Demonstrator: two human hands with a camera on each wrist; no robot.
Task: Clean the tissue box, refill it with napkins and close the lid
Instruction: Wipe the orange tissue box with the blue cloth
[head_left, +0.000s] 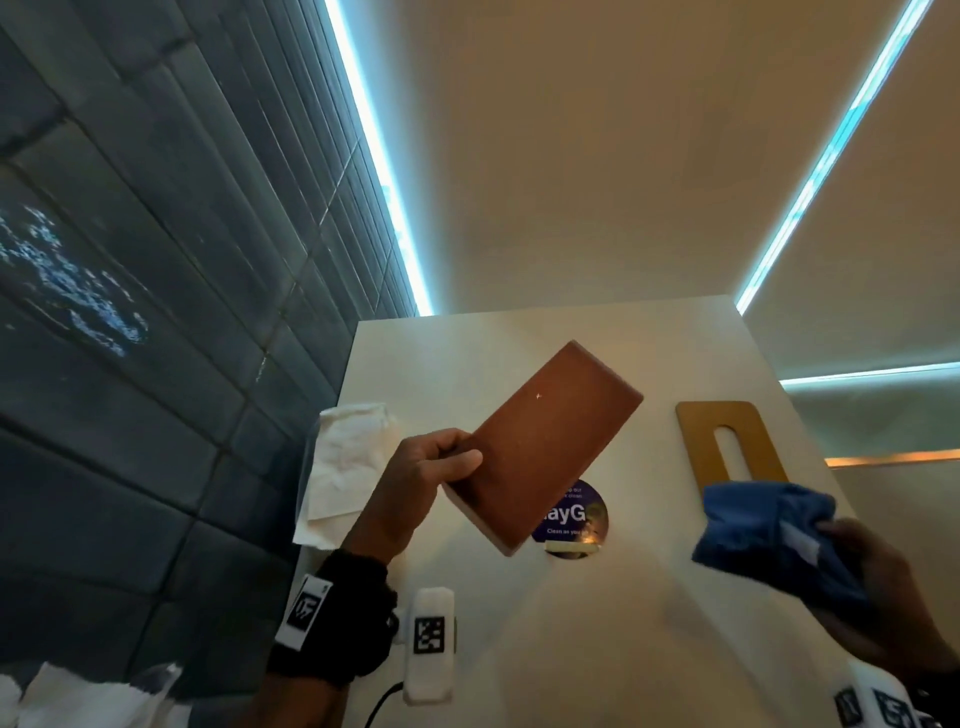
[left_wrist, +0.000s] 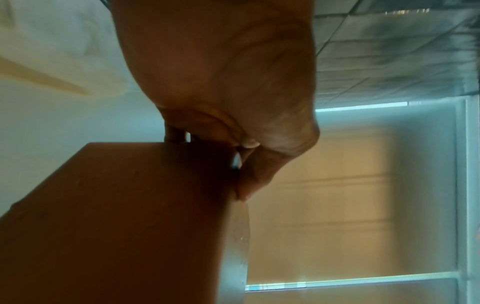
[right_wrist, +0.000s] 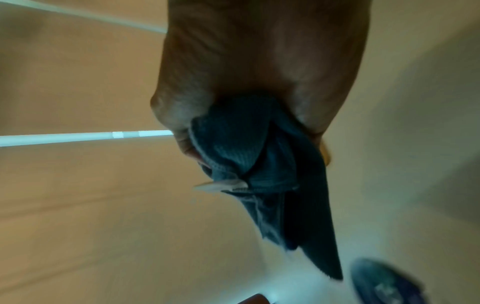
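My left hand (head_left: 431, 467) grips a brown rectangular tissue box (head_left: 545, 447) by its near corner and holds it tilted above the white table (head_left: 597, 649), its flat underside facing me. The left wrist view shows the same tissue box (left_wrist: 124, 222) close up, with my left hand (left_wrist: 221, 127) pinching its edge. My right hand (head_left: 872, 582) holds a bunched blue cloth (head_left: 769, 525) to the right of the box, apart from it. In the right wrist view the blue cloth (right_wrist: 262, 174) hangs from my right hand (right_wrist: 259, 61). A tan lid (head_left: 727, 441) with a long slot lies flat on the table.
A pile of white napkins (head_left: 343, 462) lies at the table's left edge by the dark tiled wall (head_left: 130, 312). A round purple sticker (head_left: 576, 519) sits on the table under the box. More white paper (head_left: 93, 696) shows at the bottom left.
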